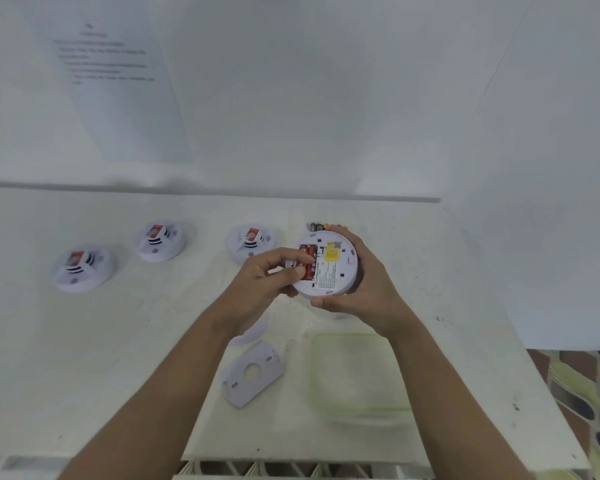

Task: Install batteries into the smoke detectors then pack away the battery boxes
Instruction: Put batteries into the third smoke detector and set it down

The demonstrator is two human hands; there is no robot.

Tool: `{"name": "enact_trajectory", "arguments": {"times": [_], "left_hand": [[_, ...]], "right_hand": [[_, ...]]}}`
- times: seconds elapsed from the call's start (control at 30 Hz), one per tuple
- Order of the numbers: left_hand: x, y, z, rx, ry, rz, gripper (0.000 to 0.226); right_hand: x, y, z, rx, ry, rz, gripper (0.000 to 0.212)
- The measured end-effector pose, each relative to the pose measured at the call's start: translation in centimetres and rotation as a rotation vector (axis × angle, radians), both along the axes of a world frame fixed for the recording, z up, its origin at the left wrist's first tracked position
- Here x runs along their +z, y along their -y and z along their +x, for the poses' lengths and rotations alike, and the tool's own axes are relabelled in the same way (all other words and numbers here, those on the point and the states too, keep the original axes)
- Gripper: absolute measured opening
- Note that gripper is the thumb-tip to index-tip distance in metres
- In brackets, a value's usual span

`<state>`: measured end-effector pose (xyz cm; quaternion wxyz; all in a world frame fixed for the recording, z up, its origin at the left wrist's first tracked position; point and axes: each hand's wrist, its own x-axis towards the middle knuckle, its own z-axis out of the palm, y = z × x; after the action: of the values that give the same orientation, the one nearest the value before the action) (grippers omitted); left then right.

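Right hand (364, 289) grips a detector (333, 268) round its rim, held above the counter (136, 341) with its back face up; fingers wrap the far edge, thumb on the near edge. Left hand (260, 285) is at the open bay, thumb and forefinger curled and pinching a red battery (308, 258) that sits among the other red cells; can't tell if it is fully seated. Three more detectors (84, 268) (160, 241) (248, 242) sit face up in a row to the left, well apart from the hands. A battery pack (321, 225) lies just behind the held detector, mostly hidden. A mounting plate (253, 374) lies near the front edge, and a clear box (343, 336) with a greenish rim sits beside it. Judged step: seating cells in this unit, so the task is mid-way at most. Risks: the cell goes in the wrong way round if polarity marks are not checked. A hard push at an angle could pop a neighbouring cell out or bend a contact. The right grip is on the rim only, so pressing down could tip the detector out of the hand. The plate sits close to the left forearm and could be knocked off the counter.
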<state>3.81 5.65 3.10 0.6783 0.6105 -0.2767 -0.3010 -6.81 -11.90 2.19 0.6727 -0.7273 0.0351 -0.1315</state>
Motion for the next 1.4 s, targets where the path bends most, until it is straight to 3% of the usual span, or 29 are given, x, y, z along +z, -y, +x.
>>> {"name": "enact_trajectory", "arguments": {"times": [0.23, 0.47, 0.57, 0.7, 0.83, 1.0, 1.23, 1.4], "left_hand": [[-0.9, -3.4, 0.2, 0.077, 0.207, 0.150, 0.020], [-1.6, -8.0, -1.1, 0.270, 0.559, 0.219, 0.026], [-3.0, -10.0, -1.1, 0.212, 0.622, 0.309, 0.022], [-4.4, -11.3, -1.6, -0.030, 0.812, 0.563, 0.018], [-4.6, -10.9, -2.9, -0.079, 0.778, 0.846, 0.043], [-5.0, -10.3, -3.9, -0.081, 0.790, 0.939, 0.073], [-4.8, -9.9, -4.8, -0.083, 0.770, 0.969, 0.048], [-3.2, -11.7, -4.5, 0.032, 0.488, 0.806, 0.052]], "right_hand": [[-0.8, -3.0, 0.2, -0.062, -0.032, 0.037, 0.094], [-1.7, -5.4, -0.7, -0.213, -0.035, 0.085, 0.089], [-2.2, -6.4, -0.9, -0.263, -0.030, 0.094, 0.087], [-2.2, -7.5, -1.0, -0.267, -0.044, 0.148, 0.092], [-2.3, -8.2, -1.1, -0.267, -0.042, 0.168, 0.094], [-2.7, -8.4, -1.7, -0.219, -0.048, 0.169, 0.094], [-2.7, -8.2, -2.8, -0.185, -0.025, 0.157, 0.092], [-2.5, -7.6, -3.8, -0.155, -0.011, 0.164, 0.092]]}}
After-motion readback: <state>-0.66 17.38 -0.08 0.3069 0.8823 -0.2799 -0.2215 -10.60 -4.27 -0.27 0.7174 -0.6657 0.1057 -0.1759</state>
